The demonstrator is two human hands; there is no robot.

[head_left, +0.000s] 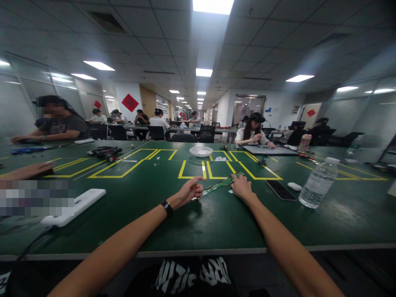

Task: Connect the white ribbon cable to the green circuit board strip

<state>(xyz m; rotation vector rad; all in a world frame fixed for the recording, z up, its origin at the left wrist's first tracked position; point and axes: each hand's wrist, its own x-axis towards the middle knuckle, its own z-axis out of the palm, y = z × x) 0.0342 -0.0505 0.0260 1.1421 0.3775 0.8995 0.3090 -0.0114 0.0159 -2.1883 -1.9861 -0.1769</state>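
Observation:
A long, narrow green circuit board (216,186) lies slantwise between my two hands, its right end farther from me. My left hand (188,191), a dark band on its wrist, is at the near left end, with fingers curled about the board and the index finger pointing out. At the far right end, my right hand (243,187) grips the board with bent fingers, which partly cover it. A small white scrap (230,191) is beside my right hand.
The green table (173,231) bears yellow tape outlines and a white dish (201,152). To the right are a phone (280,190), a white case (294,187) and a water bottle (318,183). A white power bank (77,206) and another person's hand (37,169) are left.

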